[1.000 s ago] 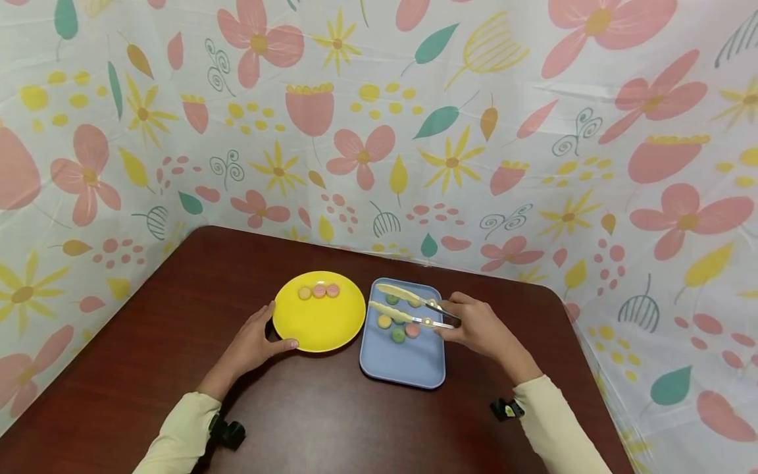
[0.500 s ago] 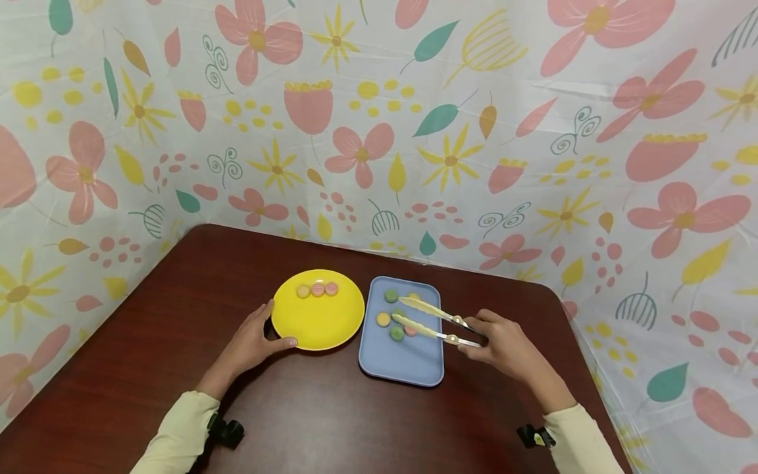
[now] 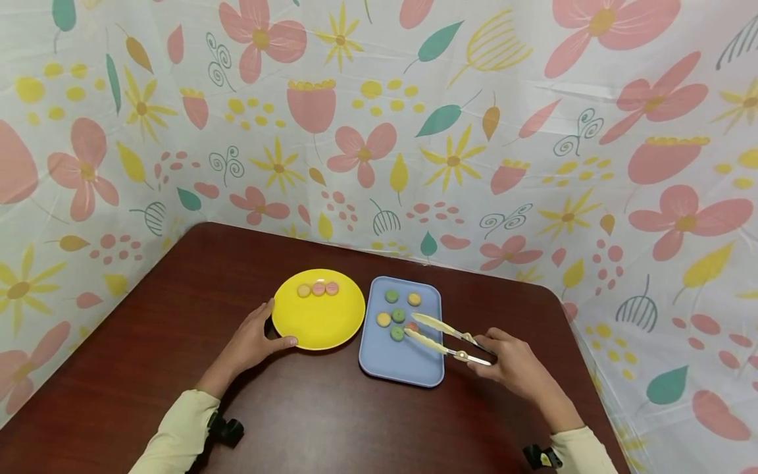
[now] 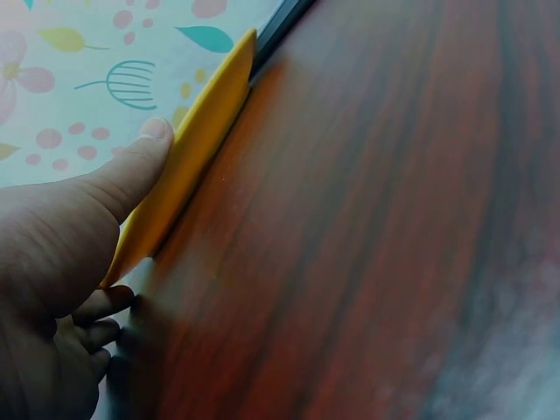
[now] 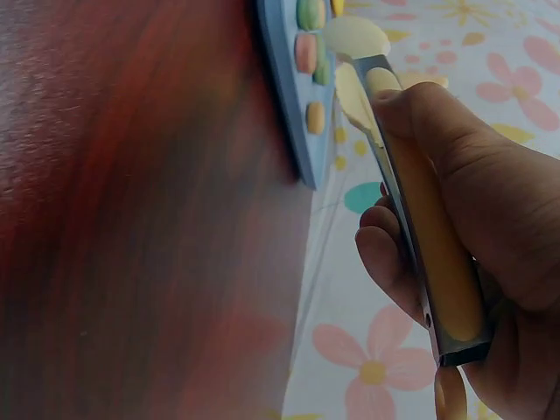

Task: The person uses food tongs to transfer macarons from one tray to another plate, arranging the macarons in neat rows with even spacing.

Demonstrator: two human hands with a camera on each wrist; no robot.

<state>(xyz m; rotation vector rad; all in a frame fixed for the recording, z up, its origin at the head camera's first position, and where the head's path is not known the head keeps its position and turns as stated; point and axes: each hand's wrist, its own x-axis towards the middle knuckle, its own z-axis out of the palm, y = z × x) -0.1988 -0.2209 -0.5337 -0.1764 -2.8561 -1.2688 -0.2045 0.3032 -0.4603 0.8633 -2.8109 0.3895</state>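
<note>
My right hand grips a pair of tongs with cream tips and metal handles, thumb on one handle in the right wrist view. The tips stand apart over the right part of a blue tray, beside a pink macaron that they partly cover. Near it lie a green macaron, a yellow macaron and several others. My left hand holds the rim of a yellow plate, thumb at the front edge and fingers round the left side. On the plate, one yellow macaron and two pink macarons form a row.
Plate and tray stand side by side on a dark brown wooden table. Behind the table and along its sides hangs a floral curtain. The table's far edge lies just beyond the tray.
The right hand has drawn the tongs right and towards the front, from above the upper macarons to beside the pink one. The left hand and plate stay in place.
</note>
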